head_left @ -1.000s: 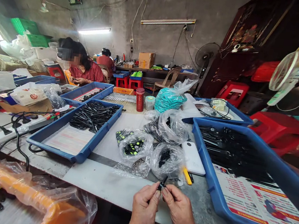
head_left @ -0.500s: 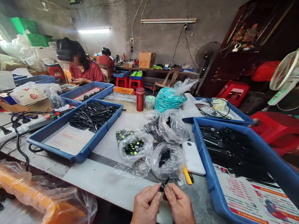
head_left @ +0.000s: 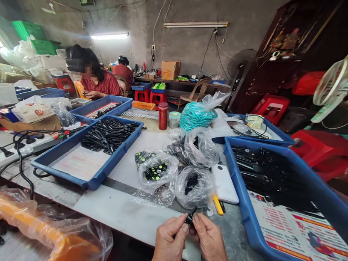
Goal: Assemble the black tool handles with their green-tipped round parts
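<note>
Between my two hands is a small black part [head_left: 189, 219] with a thin end pointing up; its exact kind is too small to tell. My left hand [head_left: 171, 238] pinches it from the left with thumb and forefinger. From the right, my right hand [head_left: 209, 237] closes its fingertips on the same part. Both hands are above the front edge of the table. Just beyond them sit an open clear bag of black pieces [head_left: 191, 185], a bag of black and yellow-green pieces [head_left: 155, 167] and a yellow-handled tool [head_left: 218, 204].
Blue trays of black parts stand left [head_left: 89, 179] and right [head_left: 246, 218]. A white phone [head_left: 226, 184] lies by the right tray. At the lower left is an orange crate [head_left: 59, 252] lined with plastic. Cables and a power strip [head_left: 18, 152] lie left. A co-worker [head_left: 99, 81] sits beyond.
The fingers of my right hand have shifted slightly against the black part. My left hand stays in place, and the trays and bags have not moved.
</note>
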`<state>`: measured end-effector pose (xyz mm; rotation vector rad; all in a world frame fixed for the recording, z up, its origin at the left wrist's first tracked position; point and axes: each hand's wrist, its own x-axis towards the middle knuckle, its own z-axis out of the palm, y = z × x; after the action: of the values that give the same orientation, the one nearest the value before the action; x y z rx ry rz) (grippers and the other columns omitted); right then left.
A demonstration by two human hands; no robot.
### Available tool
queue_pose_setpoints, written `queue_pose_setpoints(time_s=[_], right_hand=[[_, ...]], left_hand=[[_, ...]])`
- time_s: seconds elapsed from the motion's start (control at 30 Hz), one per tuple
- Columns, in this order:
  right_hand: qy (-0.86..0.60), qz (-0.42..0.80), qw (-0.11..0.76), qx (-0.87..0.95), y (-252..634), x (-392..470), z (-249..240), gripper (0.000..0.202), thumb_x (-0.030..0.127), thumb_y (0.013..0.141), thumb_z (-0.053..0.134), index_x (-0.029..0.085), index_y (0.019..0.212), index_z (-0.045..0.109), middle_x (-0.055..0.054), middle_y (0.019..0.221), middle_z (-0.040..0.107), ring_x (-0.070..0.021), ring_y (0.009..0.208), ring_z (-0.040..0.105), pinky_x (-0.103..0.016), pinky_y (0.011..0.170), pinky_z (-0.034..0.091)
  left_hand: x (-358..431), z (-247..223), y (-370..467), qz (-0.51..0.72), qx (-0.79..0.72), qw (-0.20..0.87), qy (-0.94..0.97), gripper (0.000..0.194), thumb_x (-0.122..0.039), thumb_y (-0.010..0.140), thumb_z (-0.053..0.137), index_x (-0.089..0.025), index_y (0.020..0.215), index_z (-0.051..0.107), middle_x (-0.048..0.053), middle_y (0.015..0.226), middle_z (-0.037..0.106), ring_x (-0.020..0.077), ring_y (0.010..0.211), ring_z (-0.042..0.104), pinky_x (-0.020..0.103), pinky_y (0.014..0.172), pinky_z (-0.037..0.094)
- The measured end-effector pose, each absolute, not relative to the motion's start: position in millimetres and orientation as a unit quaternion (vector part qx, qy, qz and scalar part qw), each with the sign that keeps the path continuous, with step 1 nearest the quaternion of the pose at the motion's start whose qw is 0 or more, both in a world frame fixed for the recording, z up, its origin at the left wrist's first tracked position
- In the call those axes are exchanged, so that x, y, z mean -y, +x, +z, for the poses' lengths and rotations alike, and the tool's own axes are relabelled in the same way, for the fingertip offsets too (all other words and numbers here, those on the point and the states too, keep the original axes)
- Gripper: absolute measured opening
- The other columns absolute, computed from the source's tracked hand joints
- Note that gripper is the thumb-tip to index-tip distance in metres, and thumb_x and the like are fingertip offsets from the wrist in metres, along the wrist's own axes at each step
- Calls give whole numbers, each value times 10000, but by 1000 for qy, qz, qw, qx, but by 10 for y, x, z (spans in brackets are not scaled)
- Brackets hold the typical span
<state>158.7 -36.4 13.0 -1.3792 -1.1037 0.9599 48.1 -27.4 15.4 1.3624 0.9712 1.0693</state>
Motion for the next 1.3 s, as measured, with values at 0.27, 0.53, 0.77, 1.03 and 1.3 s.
queue_pose_setpoints(time_s=[0.27, 0.53, 0.77, 1.03, 1.3], right_hand=[[-581, 406, 543, 450, 1583, 380, 78, 470, 575, 772, 448, 170, 537, 485, 20, 485, 431, -118, 417, 383, -212, 379, 313], [-568, 423, 558, 433, 1559, 388, 122, 451, 578, 731, 498, 162, 560, 535, 18, 484, 450, -125, 420, 395, -212, 388, 330], [-557, 406, 596, 412, 1545, 372, 122, 372, 517, 677, 598, 164, 565, 557, 28, 467, 436, -129, 436, 402, -213, 411, 352], [-574, 420, 587, 386, 1547, 361, 90, 378, 519, 672, 603, 152, 582, 583, 17, 482, 447, -135, 455, 394, -219, 417, 319], [-487, 526, 642, 274, 1492, 381, 34, 339, 458, 632, 700, 140, 641, 585, 27, 501, 480, -96, 415, 383, -195, 404, 329]], left_hand=[[268, 181, 459, 435, -406, 569, 567, 329, -363, 784, 486, -136, 953, 655, -5, 631, 469, 65, 446, 376, 190, 419, 338], [246, 173, 479, 439, -416, 552, 574, 313, -353, 777, 492, -131, 915, 665, -5, 605, 475, 73, 445, 381, 195, 427, 356], [261, 172, 453, 443, -415, 499, 618, 286, -284, 798, 469, -167, 989, 647, 51, 705, 581, 126, 555, 489, 233, 530, 442], [273, 126, 460, 441, -419, 509, 608, 298, -282, 810, 457, -171, 1027, 629, 44, 698, 573, 117, 528, 483, 221, 491, 418], [273, 132, 458, 439, -421, 509, 609, 266, -264, 801, 466, -146, 937, 661, 25, 642, 531, 127, 566, 482, 233, 533, 419]])
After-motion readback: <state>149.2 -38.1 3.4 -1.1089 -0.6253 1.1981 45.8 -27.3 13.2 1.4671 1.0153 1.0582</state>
